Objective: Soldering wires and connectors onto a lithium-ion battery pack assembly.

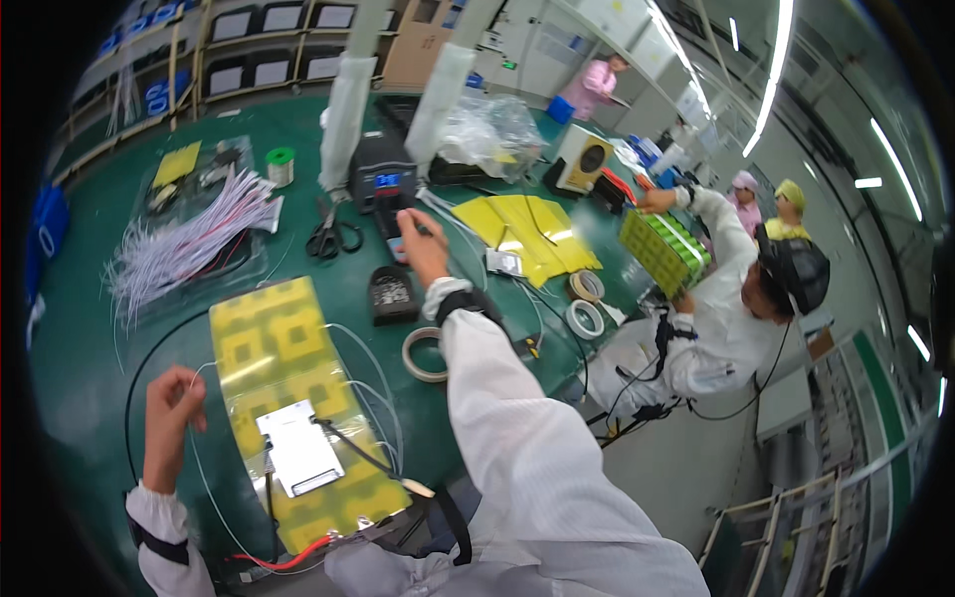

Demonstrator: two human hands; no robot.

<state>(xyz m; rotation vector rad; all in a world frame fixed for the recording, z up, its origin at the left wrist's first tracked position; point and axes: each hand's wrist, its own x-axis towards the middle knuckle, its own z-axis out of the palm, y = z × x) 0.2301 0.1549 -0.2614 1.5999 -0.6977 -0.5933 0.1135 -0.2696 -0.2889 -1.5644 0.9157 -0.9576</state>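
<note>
A flat battery pack [261, 350] wrapped in yellow insulating film lies on the green bench before me, with a white-faced circuit board [300, 450] on top. Thin white wires and a red lead come off the pack. Left of it, my left hand [175, 413] is closed, thumb and fingers pinching a thin white wire [199, 466]. My right hand [426, 251] reaches forward to the dark bench station with a blue display [382, 179]. Its fingers are curled at the station's front; what they hold, if anything, is hidden. A small black tray [394, 296] sits just below that hand.
A bundle of white wires [189, 239], scissors [333, 231] and a solder spool [281, 166] lie at the left. Tape rolls [426, 354] and yellow sheets [532, 239] are at the right. Beyond, a co-worker [711, 328] handles a green-and-yellow pack [665, 251].
</note>
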